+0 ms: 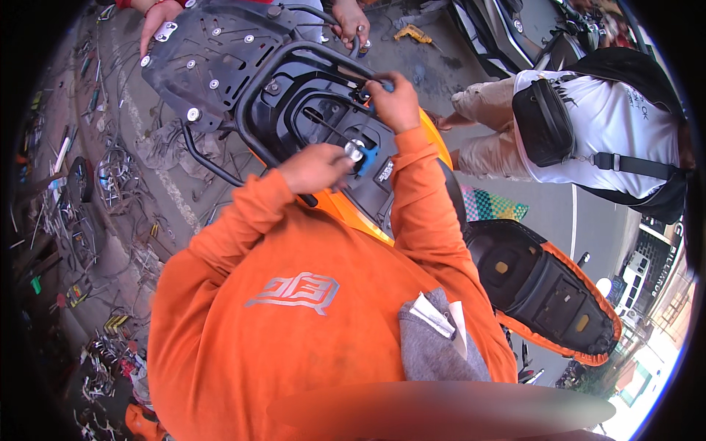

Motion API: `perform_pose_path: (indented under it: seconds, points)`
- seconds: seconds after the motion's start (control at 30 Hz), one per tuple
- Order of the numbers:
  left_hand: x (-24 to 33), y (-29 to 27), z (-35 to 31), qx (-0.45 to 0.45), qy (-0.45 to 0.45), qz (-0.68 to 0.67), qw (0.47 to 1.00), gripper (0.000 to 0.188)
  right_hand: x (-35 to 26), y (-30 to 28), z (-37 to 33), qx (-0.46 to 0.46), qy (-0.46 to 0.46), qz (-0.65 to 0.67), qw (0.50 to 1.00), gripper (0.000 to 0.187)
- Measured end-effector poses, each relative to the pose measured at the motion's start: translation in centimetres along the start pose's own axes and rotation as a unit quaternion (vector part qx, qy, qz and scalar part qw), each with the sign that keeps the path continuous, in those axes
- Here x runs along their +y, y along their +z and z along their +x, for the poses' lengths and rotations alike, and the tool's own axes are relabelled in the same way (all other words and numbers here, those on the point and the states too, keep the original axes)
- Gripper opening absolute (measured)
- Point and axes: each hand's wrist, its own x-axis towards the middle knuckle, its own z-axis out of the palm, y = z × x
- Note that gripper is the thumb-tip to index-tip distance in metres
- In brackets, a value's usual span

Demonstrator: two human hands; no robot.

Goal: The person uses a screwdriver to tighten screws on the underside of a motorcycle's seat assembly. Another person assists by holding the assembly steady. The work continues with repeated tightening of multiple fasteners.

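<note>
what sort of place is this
Probably a roadside motorcycle repair spot: a partly opened orange and black motorcycle is being worked on, a yellow power drill lies on the ground, and tools and wires are strewn at left.

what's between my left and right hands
In the head view, the black plastic tray, with a round silver piece and a blue part beside the left hand.

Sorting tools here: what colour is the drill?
The drill is yellow; head view shows it.

daylit grey road (551,213), white line (573,220)
</note>
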Motion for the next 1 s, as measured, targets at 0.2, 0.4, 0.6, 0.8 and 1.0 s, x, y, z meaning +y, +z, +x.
perform_pose_path:
  seconds: [0.2, 0.4, 0.6, 0.8, 1.0]
  points:
    - [-0.7, 9.4, 12.4, -0.014, 0.041, -0.060, 0.997, 0.054, 2.8, -3.0, 2.3, -0.110, 0.102, 0.091, 0.984, 0.020]
    - [-1.7, 12.6, 18.8, 0.079, 0.141, -0.146, 0.976, 0.049, 6.6, -1.9, 3.0, -0.111, -0.119, 0.026, 0.986, 0.026]
    - [-0.5, 12.3, 19.8, 0.101, 0.134, -0.137, 0.976, 0.046, 5.3, -3.0, 2.9, -0.154, -0.188, -0.057, 0.968, 0.027]
    - [0.1, 11.5, 23.5, 0.032, 0.048, -0.305, 0.951, 0.040, 2.7, -4.1, 4.8, -0.279, -0.251, -0.140, 0.916, 0.027]
    - [-2.2, 13.5, 24.1, 0.145, 0.339, -0.069, 0.927, 0.036, 4.2, -2.0, 4.5, -0.286, -0.178, -0.048, 0.940, 0.018]
